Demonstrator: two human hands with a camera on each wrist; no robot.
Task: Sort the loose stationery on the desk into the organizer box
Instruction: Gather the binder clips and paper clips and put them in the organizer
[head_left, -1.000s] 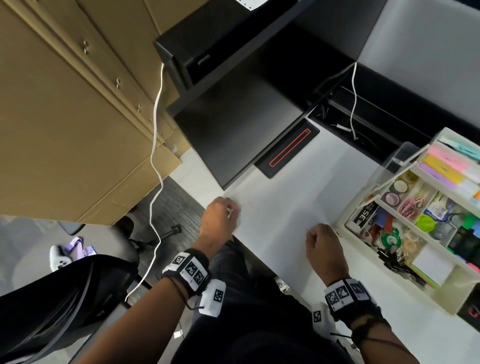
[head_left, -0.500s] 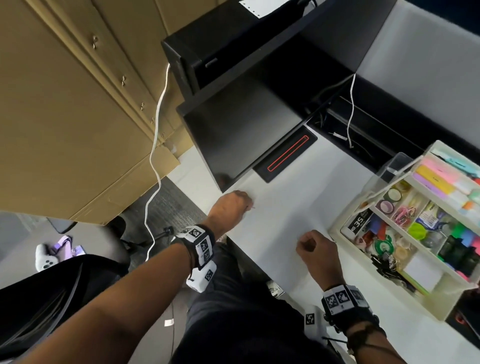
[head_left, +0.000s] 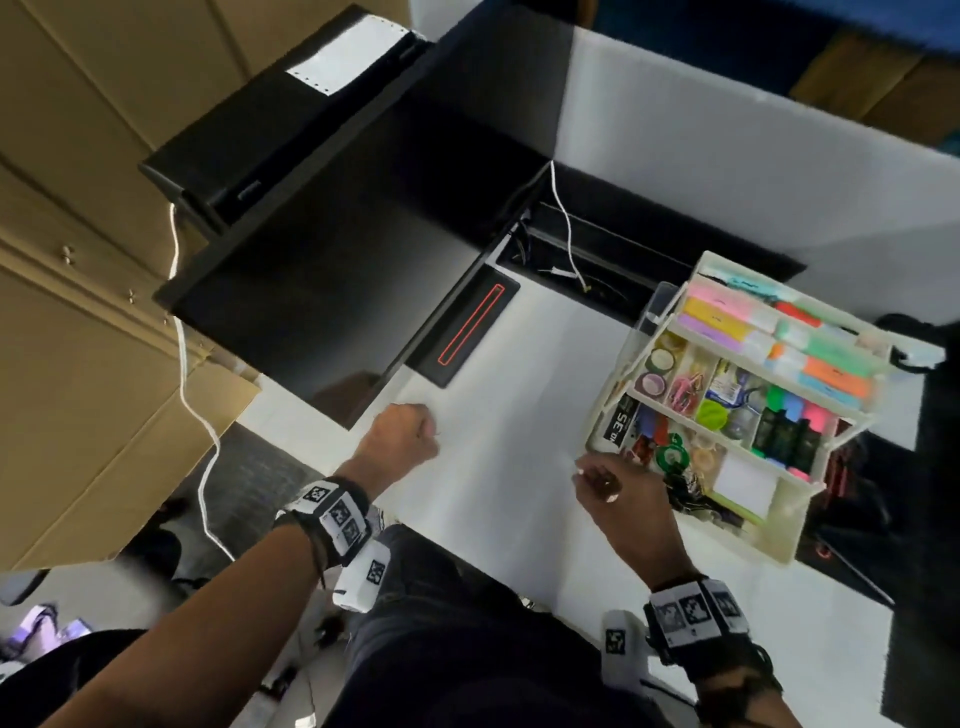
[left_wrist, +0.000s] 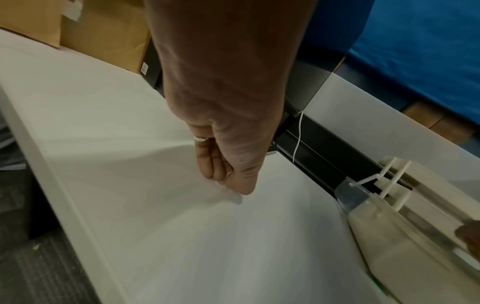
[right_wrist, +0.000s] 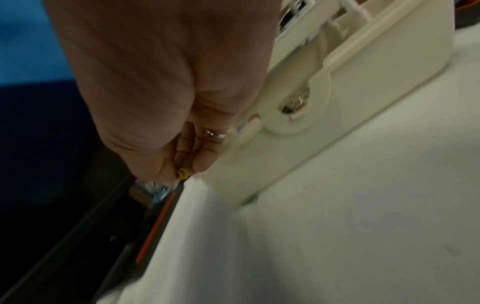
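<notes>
Since the earlier frame the right hand (head_left: 615, 499) has gone from a fist on the bare worktop (head_left: 498, 467) to the near left corner of the organizer (head_left: 779, 540), and the left hand (head_left: 402, 434) has slid a little further along the worktop's left edge; the camera has also tilted up, showing more of the far partition.

Nearest, dark trousers and both wrist bands fill the bottom of the head view; the right hand (right_wrist: 182, 133) has its fingers curled in to the thumb, pinching a small yellow piece (right_wrist: 181, 173) — what it is I cannot tell; it hangs just beside the organizer's cream wall (right_wrist: 298, 115), touching or not I cannot tell.

Left hand (left_wrist: 223, 144) is bunched narrow, fingertips pressed to the thumb just over the worktop (left_wrist: 182, 236); a faint pale thing (left_wrist: 235, 197) shows under the tips, too blurred to name, and whether it is gripped I cannot tell.

Further right, the organizer stands open in tiers — tape rolls, clips and coloured bits in the middle tray, bright sticky pads (head_left: 769, 338) in the top one; beyond the hands lie a black pad with a red outline (head_left: 470, 327), a black monitor (head_left: 332, 260), and a white cable (head_left: 566, 228) dropping into the cable slot.
</notes>
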